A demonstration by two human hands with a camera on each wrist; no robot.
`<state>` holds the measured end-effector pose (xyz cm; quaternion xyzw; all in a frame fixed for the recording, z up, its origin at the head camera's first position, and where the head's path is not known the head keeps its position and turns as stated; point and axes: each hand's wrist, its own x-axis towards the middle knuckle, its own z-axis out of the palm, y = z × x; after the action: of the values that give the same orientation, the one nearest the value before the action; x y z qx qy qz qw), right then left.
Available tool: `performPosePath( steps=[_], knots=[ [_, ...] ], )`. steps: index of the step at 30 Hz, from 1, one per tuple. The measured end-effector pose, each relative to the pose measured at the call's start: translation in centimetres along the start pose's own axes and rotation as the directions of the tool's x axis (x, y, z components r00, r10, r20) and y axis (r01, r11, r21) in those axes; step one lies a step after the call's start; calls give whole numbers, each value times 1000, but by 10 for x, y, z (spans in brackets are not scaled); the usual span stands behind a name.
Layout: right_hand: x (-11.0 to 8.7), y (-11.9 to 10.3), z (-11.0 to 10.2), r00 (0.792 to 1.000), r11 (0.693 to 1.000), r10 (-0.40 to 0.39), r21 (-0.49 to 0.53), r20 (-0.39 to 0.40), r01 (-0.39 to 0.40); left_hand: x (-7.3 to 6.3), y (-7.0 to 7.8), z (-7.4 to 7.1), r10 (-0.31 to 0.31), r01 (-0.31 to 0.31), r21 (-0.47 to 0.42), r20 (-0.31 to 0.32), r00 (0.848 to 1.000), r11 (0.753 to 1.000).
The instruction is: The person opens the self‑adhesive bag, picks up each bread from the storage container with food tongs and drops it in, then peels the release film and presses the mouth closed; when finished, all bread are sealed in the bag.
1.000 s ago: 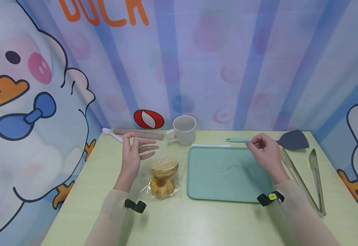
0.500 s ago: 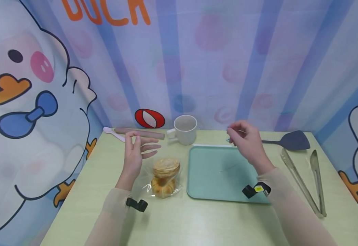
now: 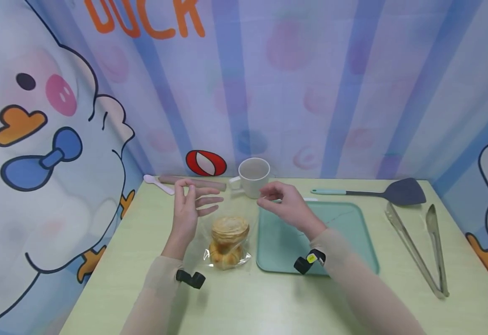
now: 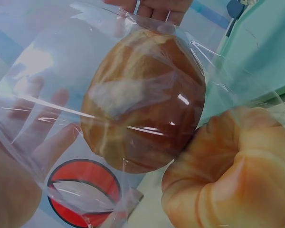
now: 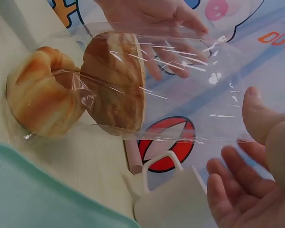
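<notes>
A clear plastic bag (image 5: 194, 95) holds two breads, a curled croissant-like roll (image 3: 225, 255) below and a round layered pastry (image 3: 229, 229) above it. My left hand (image 3: 186, 209) is at the bag's left side, thumb and index finger pinching the film while the other fingers stretch out loosely. From the right, my right hand (image 3: 288, 204) reaches the bag's upper end. Its fingers are gently bent, and the right wrist view shows the thumb apart from them at the film's edge. The left wrist view has the bag across both breads, with left-hand fingers (image 4: 52, 118) showing through.
A green tray (image 3: 277, 260) lies under my right forearm. Behind are a white mug (image 3: 252, 181), a spatula (image 3: 403, 191), a brownish-pink stick (image 3: 210, 184) and a pale pink spoon (image 3: 160, 184). Metal tongs (image 3: 416, 260) lie at the right. A printed curtain (image 3: 286, 93) stands behind.
My right hand has travelled left from above the tray's right side to the upper end of the bag, uncovering the spatula handle. My left hand has stayed nearly still.
</notes>
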<state>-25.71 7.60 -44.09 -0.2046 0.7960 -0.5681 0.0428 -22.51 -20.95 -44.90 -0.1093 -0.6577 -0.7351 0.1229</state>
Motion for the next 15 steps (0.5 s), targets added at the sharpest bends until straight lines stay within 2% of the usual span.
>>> performPosePath(
  steps=[4, 7, 12, 15],
  knots=[
    [2, 4, 6, 997, 998, -58, 26, -41, 59, 0, 0, -1, -9, 9, -6, -17, 1000, 1000],
    [3, 4, 7, 995, 997, -71, 37, -73, 74, 0, 1, -2, -8, 8, -5, -34, 999, 1000],
    [3, 2, 6, 995, 992, -74, 99, -70, 80, 0, 1, -8, 13, -12, 19, -27, 1000, 1000],
    [3, 2, 6, 996, 988, -72, 135, -58, 80, -1, -2, -13, 1, -1, 21, -19, 1000, 1000]
  ],
)
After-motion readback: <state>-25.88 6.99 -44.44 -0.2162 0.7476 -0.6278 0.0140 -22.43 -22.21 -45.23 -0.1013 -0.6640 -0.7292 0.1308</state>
